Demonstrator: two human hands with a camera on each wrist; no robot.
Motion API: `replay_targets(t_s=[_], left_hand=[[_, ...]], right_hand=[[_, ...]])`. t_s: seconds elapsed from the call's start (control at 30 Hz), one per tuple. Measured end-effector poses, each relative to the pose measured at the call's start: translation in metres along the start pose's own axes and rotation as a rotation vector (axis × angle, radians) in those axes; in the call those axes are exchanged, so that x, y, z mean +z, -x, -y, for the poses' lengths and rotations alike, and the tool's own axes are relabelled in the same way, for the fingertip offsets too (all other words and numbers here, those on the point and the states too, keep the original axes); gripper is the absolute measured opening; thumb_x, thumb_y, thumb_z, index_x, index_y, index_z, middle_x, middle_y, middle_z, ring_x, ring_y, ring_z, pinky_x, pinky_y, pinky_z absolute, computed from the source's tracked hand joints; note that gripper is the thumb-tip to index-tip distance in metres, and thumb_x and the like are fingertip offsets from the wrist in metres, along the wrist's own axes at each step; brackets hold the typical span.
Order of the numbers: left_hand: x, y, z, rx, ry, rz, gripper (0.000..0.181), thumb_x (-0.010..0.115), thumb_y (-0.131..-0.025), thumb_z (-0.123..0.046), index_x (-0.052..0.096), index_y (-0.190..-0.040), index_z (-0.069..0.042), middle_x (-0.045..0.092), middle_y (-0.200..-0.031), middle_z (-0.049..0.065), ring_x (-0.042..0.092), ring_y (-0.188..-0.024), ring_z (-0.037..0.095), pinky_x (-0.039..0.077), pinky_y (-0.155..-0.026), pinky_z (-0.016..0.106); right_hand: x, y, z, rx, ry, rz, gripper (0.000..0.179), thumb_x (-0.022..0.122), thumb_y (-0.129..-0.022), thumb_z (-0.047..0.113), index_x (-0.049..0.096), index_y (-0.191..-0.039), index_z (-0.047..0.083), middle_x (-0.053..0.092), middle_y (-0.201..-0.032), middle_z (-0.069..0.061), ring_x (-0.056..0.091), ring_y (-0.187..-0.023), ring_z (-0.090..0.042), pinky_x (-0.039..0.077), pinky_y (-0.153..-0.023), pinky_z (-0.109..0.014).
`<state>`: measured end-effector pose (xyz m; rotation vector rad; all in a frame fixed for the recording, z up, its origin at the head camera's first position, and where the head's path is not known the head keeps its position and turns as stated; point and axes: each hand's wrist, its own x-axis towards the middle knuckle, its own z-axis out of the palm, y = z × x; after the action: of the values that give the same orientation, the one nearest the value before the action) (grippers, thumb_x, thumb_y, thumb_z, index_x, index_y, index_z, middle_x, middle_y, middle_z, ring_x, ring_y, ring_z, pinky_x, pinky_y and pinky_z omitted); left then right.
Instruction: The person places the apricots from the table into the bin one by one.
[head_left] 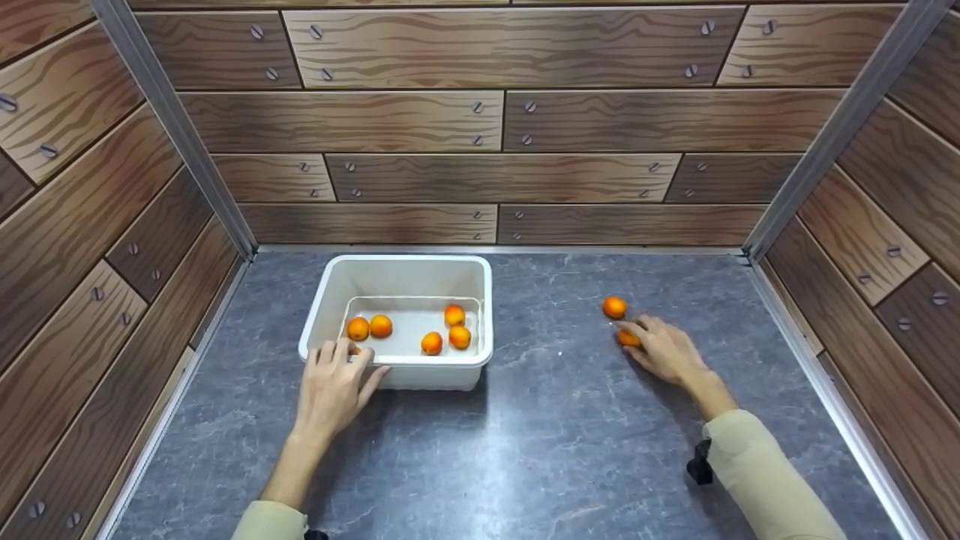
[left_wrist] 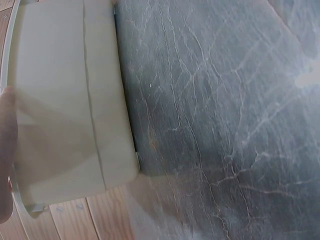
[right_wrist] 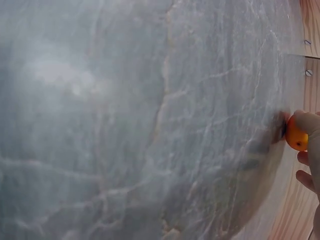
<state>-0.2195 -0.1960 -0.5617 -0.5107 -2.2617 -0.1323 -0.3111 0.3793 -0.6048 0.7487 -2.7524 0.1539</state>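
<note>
My left hand (head_left: 330, 390) holds the front left rim of a white plastic bin (head_left: 420, 375), fingers over the edge and thumb on the outer side. In the left wrist view the thumb (left_wrist: 7, 150) lies by the rim. Several small orange fruits (head_left: 431, 343) with a reddish blush lie in the bin, one partly hidden behind the left fingers. To the right, my right hand (head_left: 664, 349) pinches another small orange fruit (head_left: 628, 339) at the tabletop. The right wrist view shows that fruit (right_wrist: 297, 135) between thumb and fingers. A loose fruit (head_left: 614, 307) lies just beyond the hand.
The grey marbled tabletop (head_left: 540, 435) is bounded by a wood-patterned back wall (head_left: 495, 120) and side walls. Metal strips run along its edges. The bin stands left of centre, near the back wall.
</note>
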Motion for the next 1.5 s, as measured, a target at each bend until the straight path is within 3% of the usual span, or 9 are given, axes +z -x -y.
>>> replay_targets(t_s=[0.47, 0.73, 1.0, 1.17, 1.5], left_hand=[[-0.001, 0.0, 0.001, -0.008, 0.001, 0.013, 0.038, 0.069, -0.094, -0.05, 0.063, -0.095, -0.012, 0.06, -0.095, 0.014, 0.05, -0.084, 0.034, 0.042, -0.078, 0.047], [-0.002, 0.0, 0.001, -0.013, 0.001, 0.023, 0.039, 0.069, -0.094, -0.05, 0.063, -0.096, -0.012, 0.061, -0.095, 0.014, 0.051, -0.085, 0.034, 0.042, -0.078, 0.047], [-0.001, -0.001, 0.001, -0.006, 0.005, 0.011, 0.039, 0.07, -0.094, -0.05, 0.064, -0.095, -0.011, 0.061, -0.095, 0.015, 0.052, -0.085, 0.035, 0.042, -0.078, 0.046], [0.0, -0.002, 0.002, -0.001, 0.004, 0.003, 0.038, 0.071, -0.094, -0.049, 0.063, -0.095, -0.011, 0.06, -0.094, 0.014, 0.051, -0.084, 0.034, 0.042, -0.078, 0.047], [0.0, 0.0, 0.001, -0.002, 0.007, 0.011, 0.039, 0.071, -0.094, -0.049, 0.064, -0.095, -0.011, 0.061, -0.094, 0.015, 0.051, -0.084, 0.035, 0.041, -0.077, 0.047]], right_hand=[[-0.001, 0.0, 0.009, 0.048, -0.029, -0.007, 0.039, 0.078, -0.096, 0.027, 0.071, -0.13, 0.012, 0.071, -0.119, -0.017, 0.07, -0.104, -0.038, 0.059, -0.085, -0.056], [0.006, -0.01, 0.023, 0.03, -0.068, -0.16, 0.039, 0.084, -0.09, 0.026, 0.074, -0.125, 0.011, 0.074, -0.116, -0.016, 0.072, -0.101, -0.037, 0.06, -0.083, -0.054], [0.011, -0.03, 0.045, -0.068, -0.093, -0.313, 0.041, 0.089, -0.084, 0.025, 0.075, -0.12, 0.011, 0.074, -0.113, -0.017, 0.073, -0.098, -0.037, 0.061, -0.08, -0.053], [0.009, -0.044, 0.059, -0.086, -0.111, -0.356, 0.04, 0.089, -0.083, 0.022, 0.076, -0.119, 0.011, 0.075, -0.108, -0.012, 0.074, -0.092, -0.032, 0.062, -0.075, -0.05], [0.007, -0.067, 0.094, -0.121, -0.188, -0.423, 0.039, 0.089, -0.084, 0.023, 0.077, -0.119, 0.011, 0.076, -0.106, -0.01, 0.074, -0.095, -0.03, 0.062, -0.081, -0.046]])
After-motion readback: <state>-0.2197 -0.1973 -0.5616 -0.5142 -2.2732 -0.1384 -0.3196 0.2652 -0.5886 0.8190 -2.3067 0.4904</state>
